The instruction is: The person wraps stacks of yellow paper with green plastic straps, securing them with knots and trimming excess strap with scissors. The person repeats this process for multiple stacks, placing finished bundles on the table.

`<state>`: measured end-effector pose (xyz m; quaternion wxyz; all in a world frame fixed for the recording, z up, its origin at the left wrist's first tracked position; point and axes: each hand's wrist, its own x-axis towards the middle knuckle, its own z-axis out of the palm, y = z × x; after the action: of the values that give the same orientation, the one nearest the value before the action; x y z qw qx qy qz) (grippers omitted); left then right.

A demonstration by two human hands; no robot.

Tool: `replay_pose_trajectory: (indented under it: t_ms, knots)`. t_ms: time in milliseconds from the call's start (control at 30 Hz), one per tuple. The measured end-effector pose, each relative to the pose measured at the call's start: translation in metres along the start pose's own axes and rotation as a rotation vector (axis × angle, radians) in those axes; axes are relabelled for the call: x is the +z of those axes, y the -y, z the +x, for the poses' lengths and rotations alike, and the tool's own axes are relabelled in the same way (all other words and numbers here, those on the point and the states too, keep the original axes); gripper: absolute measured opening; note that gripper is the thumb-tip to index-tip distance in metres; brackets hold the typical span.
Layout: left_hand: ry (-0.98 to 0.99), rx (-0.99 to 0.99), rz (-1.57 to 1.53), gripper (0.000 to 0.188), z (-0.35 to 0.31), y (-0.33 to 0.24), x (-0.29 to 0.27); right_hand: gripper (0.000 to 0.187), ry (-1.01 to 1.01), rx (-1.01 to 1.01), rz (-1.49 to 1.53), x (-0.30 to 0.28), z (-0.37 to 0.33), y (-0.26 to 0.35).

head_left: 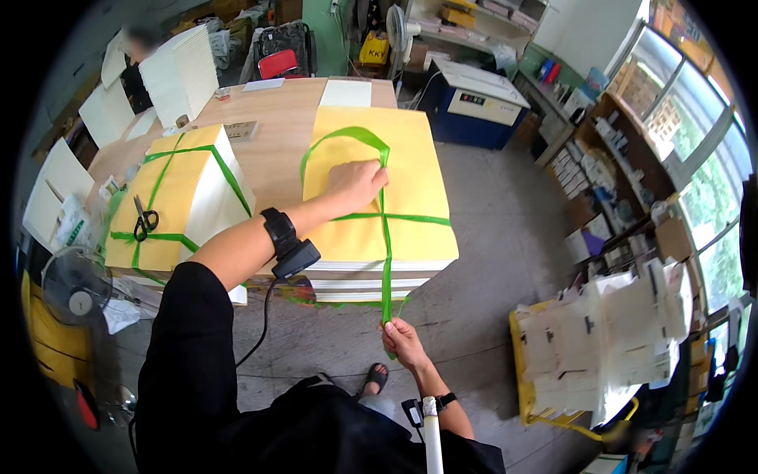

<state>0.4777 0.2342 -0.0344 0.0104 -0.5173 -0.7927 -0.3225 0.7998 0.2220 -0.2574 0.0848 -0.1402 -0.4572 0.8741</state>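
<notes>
A tall stack of paper (371, 286) with a yellow cover sheet (410, 162) stands at the table's front right. Green plastic packing rope (386, 261) crosses on its top and runs over the front edge toward me. My left hand (355, 183) is closed on the rope above the cover, and a loop of it arches behind the fingers. Lower down, in front of the stack, my right hand (403, 344) grips the rope's hanging end. To the left sits another yellow-covered stack (170, 189), bound with green rope, with black scissors (144, 220) lying on it.
The wooden table (272, 118) also bears a tall white paper stack (185, 75); a person (136, 75) is behind it. A fan (77, 288) stands at left. On the right, a yellow trolley (521, 379) carries white stacks. A cigarette (432, 434) juts up near my right wrist.
</notes>
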Motion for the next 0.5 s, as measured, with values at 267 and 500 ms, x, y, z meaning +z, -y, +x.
replay_pose_trajectory:
  t_ms: [267,500]
  knots:
    - [0.055,-0.066,-0.204,0.040,0.003,0.019,-0.004,0.022,-0.050,0.114,0.240,-0.067,-0.004,-0.125]
    - [0.074,-0.055,-0.197,0.036,0.006,0.004,-0.008,0.017,-0.347,0.114,-0.078,-0.051,0.076,-0.103]
